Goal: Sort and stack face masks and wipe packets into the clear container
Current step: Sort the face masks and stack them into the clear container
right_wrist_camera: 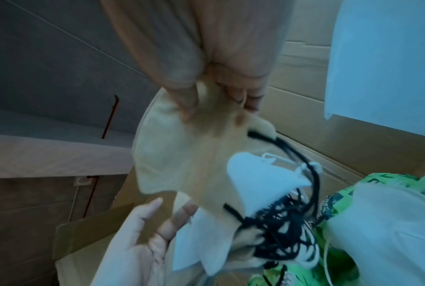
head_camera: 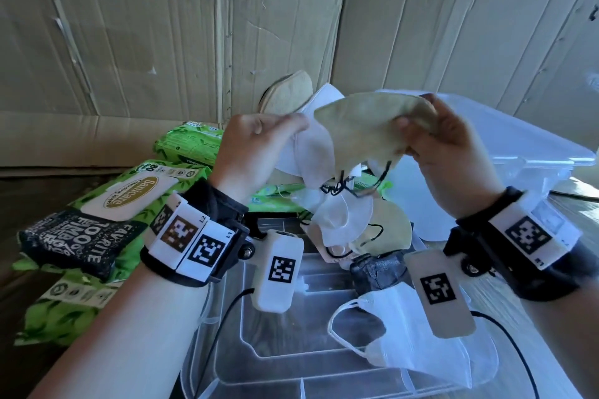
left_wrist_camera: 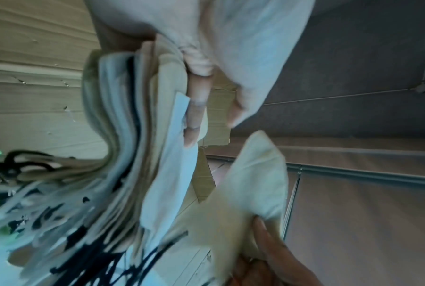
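Leftmost, green wipe packets [head_camera: 129, 194] lie on the table. Beside them the left hand [head_camera: 249, 146] grips a bunch of masks [head_camera: 308, 152]; only its wrist view shows how many layers. The right hand [head_camera: 453, 152] pinches a beige mask [head_camera: 366, 126] above the clear container [head_camera: 505, 152] at far right.

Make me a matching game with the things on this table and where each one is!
Things:
1. beige fabric face mask
2. white folded face mask
3. black wipe packet with white lettering
4. stack of white and beige masks

Places:
A. lying on the clear plastic container lid
B. held by the left hand
C. pinched by the right hand
D. on top of a green wipe packet

Pairs: 1-C, 2-A, 3-D, 4-B
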